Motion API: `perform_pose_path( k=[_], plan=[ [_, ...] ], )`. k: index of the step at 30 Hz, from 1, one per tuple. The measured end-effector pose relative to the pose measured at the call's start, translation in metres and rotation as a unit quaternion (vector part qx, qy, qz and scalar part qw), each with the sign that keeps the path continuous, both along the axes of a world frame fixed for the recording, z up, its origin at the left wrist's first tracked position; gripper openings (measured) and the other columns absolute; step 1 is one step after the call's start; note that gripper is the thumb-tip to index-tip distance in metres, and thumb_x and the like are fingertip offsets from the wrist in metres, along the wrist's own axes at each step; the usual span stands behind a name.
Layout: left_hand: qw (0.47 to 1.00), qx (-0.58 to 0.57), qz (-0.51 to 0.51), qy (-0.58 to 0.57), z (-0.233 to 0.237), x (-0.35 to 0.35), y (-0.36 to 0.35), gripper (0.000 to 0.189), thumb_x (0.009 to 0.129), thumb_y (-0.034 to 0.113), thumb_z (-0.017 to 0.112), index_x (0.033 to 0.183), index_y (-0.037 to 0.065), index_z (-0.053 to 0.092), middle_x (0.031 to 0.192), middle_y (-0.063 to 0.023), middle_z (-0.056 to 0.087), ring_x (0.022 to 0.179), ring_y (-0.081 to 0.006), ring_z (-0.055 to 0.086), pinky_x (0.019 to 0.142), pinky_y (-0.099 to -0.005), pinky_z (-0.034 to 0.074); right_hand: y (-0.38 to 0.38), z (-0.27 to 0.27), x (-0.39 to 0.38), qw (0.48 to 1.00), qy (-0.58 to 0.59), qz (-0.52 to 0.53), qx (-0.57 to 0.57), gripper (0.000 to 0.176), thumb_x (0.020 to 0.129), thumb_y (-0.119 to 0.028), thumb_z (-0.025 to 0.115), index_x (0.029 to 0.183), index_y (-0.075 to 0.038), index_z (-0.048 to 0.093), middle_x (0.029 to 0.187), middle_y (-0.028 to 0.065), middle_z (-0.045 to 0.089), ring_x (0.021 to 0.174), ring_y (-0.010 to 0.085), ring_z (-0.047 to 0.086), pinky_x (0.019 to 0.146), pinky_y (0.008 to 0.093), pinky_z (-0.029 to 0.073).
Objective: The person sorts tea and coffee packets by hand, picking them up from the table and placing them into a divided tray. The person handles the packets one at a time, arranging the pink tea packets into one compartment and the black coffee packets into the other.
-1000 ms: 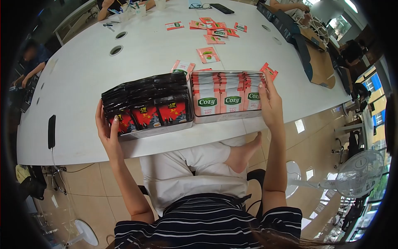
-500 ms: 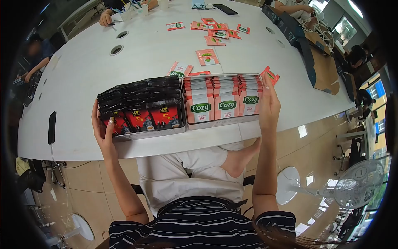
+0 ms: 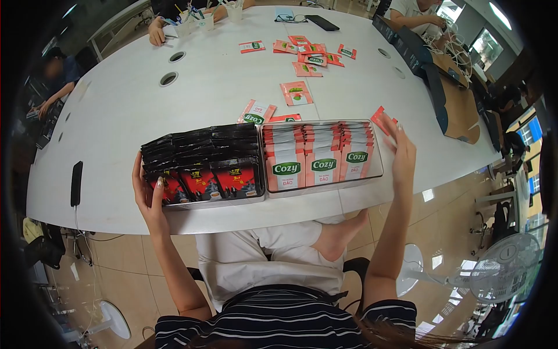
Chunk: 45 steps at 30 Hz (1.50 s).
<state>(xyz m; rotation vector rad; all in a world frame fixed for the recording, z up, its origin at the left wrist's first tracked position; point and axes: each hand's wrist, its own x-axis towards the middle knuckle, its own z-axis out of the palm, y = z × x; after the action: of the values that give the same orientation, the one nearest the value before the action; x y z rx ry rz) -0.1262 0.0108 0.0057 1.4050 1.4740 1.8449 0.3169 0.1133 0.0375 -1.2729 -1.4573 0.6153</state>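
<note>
On the head view I read "Cozy" and "ĐÀO" on the tea sachets (image 3: 324,166) filling the tea box (image 3: 325,187). Left of that box, the left hand (image 3: 149,203) clasps the end of the G7 coffee box (image 3: 218,202); right of it, the right hand (image 3: 403,156) is loosely spread, contact with the red sachet (image 3: 379,118) unclear.

Far side of worktop (image 3: 128,104): pen cups (image 3: 206,24), glasses (image 3: 290,20), black phone (image 3: 322,22) just beside the glasses. Left: black slab (image 3: 76,184), white cable (image 3: 76,217) running over the edge. Right: opened cardboard box (image 3: 458,119), tangled white cords (image 3: 456,55); white fan (image 3: 504,269) off the worktop.
</note>
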Motion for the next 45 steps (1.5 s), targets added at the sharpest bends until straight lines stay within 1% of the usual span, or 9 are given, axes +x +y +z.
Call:
perform_pose_path(
  k=[7,10,13,16,22,31,37,43,45],
  plan=[
    [1.000,-0.001,0.001,0.004,0.000,0.000,0.001,0.063,0.087,0.009,0.053,0.147,0.004,0.034,0.132,-0.0118,0.050,0.115,-0.0163,0.051,0.100,-0.0295,0.039,0.081,-0.014,0.066,0.939,-0.316,-0.049,-0.124,0.056,0.088,-0.030,0.065,0.130,0.004,0.054,0.124,0.0226,0.061,0.113,0.0251,0.060,0.096,0.0323,0.045],
    [1.000,-0.002,0.003,-0.002,0.001,0.001,0.000,0.063,0.087,0.008,0.052,0.147,0.004,0.034,0.134,-0.0124,0.050,0.116,-0.0169,0.050,0.102,-0.0301,0.037,0.093,-0.032,0.078,0.943,-0.322,-0.026,-0.080,0.062,0.084,-0.035,0.069,0.130,0.004,0.053,0.123,0.0266,0.060,0.110,0.0291,0.062,0.096,0.0321,0.045],
    [1.000,0.001,0.006,-0.003,0.003,0.004,0.000,0.063,0.087,0.008,0.052,0.147,0.004,0.033,0.134,-0.0127,0.049,0.118,-0.0173,0.050,0.103,-0.0304,0.037,0.102,-0.045,0.080,0.921,-0.389,-0.016,-0.009,0.055,0.084,-0.031,0.065,0.124,0.006,0.057,0.112,0.0293,0.063,0.100,0.0387,0.063,0.090,0.0389,0.048],
    [1.000,-0.008,0.007,0.001,0.002,0.002,0.000,0.063,0.087,0.008,0.052,0.146,0.004,0.034,0.135,-0.0129,0.049,0.118,-0.0174,0.050,0.103,-0.0304,0.036,0.093,-0.029,0.064,0.889,-0.451,-0.037,-0.074,0.048,0.082,-0.026,0.063,0.117,0.007,0.060,0.111,0.0301,0.062,0.098,0.0419,0.061,0.090,0.0422,0.048],
    [1.000,-0.012,0.010,-0.002,0.000,0.001,0.000,0.063,0.086,0.008,0.052,0.146,0.003,0.034,0.134,-0.0129,0.049,0.118,-0.0172,0.050,0.103,-0.0303,0.036,0.099,-0.022,0.052,0.834,-0.544,-0.041,-0.081,0.040,0.086,-0.015,0.053,0.123,0.000,0.057,0.105,0.0260,0.063,0.093,0.0402,0.061,0.084,0.0461,0.049],
    [1.000,-0.002,0.020,0.016,0.000,0.001,0.003,0.066,0.086,0.015,0.053,0.146,0.000,0.032,0.133,-0.0145,0.049,0.123,-0.0213,0.047,0.107,-0.0347,0.033,0.210,-0.033,0.023,0.920,-0.378,0.041,0.097,0.039,0.087,-0.004,0.046,0.125,-0.001,0.056,0.125,0.0222,0.058,0.117,0.0366,0.054,0.100,0.0414,0.042],
    [1.000,-0.010,0.011,0.002,-0.003,-0.005,0.003,0.069,0.082,0.011,0.055,0.145,-0.001,0.032,0.144,-0.0165,0.041,0.131,-0.0232,0.042,0.110,-0.0355,0.030,0.299,-0.040,-0.003,0.932,-0.335,0.098,0.097,0.044,0.084,0.000,0.043,0.126,0.002,0.054,0.129,0.0215,0.056,0.120,0.0335,0.053,0.104,0.0380,0.040],
    [1.000,-0.014,0.019,0.006,-0.003,-0.005,0.005,0.069,0.081,0.013,0.055,0.145,-0.002,0.033,0.145,-0.0169,0.040,0.132,-0.0241,0.041,0.110,-0.0366,0.030,0.307,-0.036,-0.016,0.932,-0.328,0.148,-0.043,0.045,0.085,-0.013,0.057,0.128,0.000,0.053,0.125,0.0186,0.058,0.116,0.0269,0.055,0.099,0.0335,0.042],
    [0.999,-0.013,0.030,0.015,-0.005,-0.007,0.006,0.068,0.083,0.017,0.055,0.144,-0.002,0.034,0.146,-0.0164,0.040,0.132,-0.0243,0.041,0.110,-0.0374,0.031,0.310,-0.036,-0.012,0.925,-0.348,0.149,0.000,0.043,0.085,-0.017,0.059,0.126,-0.003,0.056,0.121,0.0177,0.060,0.113,0.0295,0.057,0.096,0.0359,0.044]
  ],
)
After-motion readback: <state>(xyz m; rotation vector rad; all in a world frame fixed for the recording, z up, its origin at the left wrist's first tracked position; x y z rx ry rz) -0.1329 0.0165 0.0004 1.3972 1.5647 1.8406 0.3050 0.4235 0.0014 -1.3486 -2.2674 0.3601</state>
